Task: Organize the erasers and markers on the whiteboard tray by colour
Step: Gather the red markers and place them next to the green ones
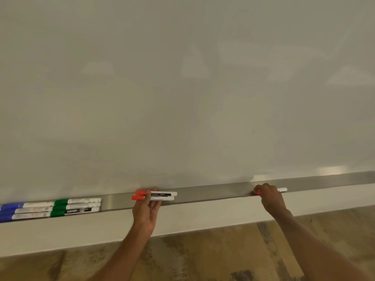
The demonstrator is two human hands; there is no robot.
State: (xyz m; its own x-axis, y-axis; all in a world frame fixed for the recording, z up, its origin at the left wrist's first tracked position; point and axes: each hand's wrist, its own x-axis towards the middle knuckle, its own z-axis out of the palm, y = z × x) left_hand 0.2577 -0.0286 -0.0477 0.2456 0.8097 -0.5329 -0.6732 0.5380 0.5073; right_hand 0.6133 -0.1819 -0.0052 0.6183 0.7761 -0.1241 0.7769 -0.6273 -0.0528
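A metal whiteboard tray runs across the view. At its far left lie three blue-capped markers, and right beside them three green-capped markers, all side by side. In the middle, two red-capped markers lie parallel; my left hand rests on them with fingers spread over their barrels. Further right, my right hand is closed around a third red-capped marker, whose red cap shows at the left of the fist and white end at the right. No eraser is visible.
The blank whiteboard fills the upper view. Below the tray is a pale ledge, and under it a brown patterned floor. The tray stretch between my two hands is bare metal.
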